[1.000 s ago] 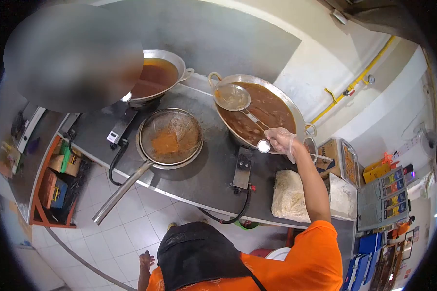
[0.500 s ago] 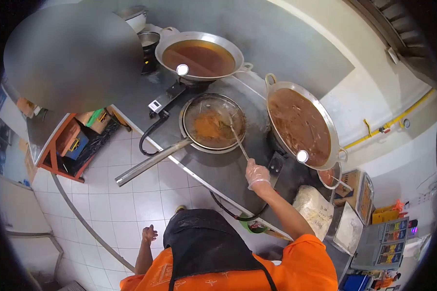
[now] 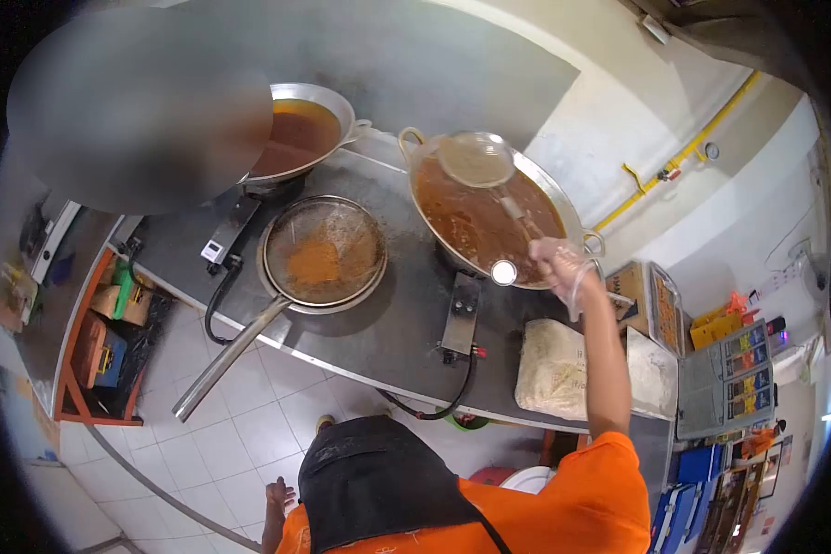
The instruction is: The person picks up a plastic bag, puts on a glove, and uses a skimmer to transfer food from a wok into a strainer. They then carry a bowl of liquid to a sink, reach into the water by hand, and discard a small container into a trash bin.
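Note:
My right hand (image 3: 560, 265), in a clear plastic glove, grips the handle of a round skimmer (image 3: 476, 161). The skimmer's head is over the far part of the right wok (image 3: 577, 217), which holds brown liquid. On the counter to the left, a large long-handled strainer (image 3: 277, 314) rests on a metal bowl, with orange-brown crumbs (image 3: 313, 262) in its mesh. Down at my left side, over the floor, my bare left hand (image 3: 279, 495) holds nothing, fingers apart.
Another wok (image 3: 353, 120) of reddish-brown liquid stands at the back left, partly hidden by a blurred area. A burner control (image 3: 460, 309) with a hose and a wrapped white block (image 3: 551, 369) are near the counter's front edge. Yellow pipe (image 3: 683, 159) runs along the wall.
My right hand has moved the skimmer from the strainer over to the right wok. The view has turned right, and my left hand still hangs low.

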`<action>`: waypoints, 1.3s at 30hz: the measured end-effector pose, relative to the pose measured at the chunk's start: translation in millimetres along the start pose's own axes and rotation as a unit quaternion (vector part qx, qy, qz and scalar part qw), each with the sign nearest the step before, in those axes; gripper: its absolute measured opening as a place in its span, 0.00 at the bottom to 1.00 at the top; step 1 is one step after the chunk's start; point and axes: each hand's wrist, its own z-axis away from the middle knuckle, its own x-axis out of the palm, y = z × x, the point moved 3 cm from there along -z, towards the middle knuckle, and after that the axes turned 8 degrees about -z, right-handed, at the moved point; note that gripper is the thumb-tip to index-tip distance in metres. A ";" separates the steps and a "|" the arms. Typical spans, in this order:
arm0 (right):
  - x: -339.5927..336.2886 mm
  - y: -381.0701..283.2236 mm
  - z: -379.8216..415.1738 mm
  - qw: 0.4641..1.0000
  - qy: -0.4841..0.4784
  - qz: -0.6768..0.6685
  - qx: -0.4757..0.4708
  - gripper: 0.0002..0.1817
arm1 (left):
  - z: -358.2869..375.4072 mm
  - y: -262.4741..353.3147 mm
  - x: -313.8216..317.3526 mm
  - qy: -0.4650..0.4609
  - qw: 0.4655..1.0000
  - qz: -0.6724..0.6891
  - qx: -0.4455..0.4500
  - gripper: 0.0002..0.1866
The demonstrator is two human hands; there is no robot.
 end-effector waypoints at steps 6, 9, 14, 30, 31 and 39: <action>-141.6 72.6 -66.6 0.870 0.161 0.457 -0.086 0.17 | -1.4 69.2 3.8 -0.003 0.999 0.012 0.044 0.27; -150.5 79.9 -63.0 0.825 0.099 0.555 -0.018 0.21 | 6.3 88.5 5.1 0.019 0.997 0.011 0.073 0.27; -161.2 134.8 -96.8 0.839 0.041 0.543 0.004 0.16 | 2.1 72.5 3.1 0.008 0.997 0.020 0.078 0.27; -42.9 68.7 -77.4 0.921 -0.196 0.336 -0.033 0.10 | 5.8 20.1 -6.4 0.009 0.999 0.016 0.037 0.24; -43.4 70.8 -78.1 0.920 -0.198 0.338 -0.034 0.10 | 6.8 16.6 -5.3 0.008 0.999 0.019 0.039 0.24; -26.6 35.5 -30.8 0.976 -0.135 0.130 0.114 0.10 | 9.8 20.5 -8.8 0.022 0.998 0.024 0.048 0.25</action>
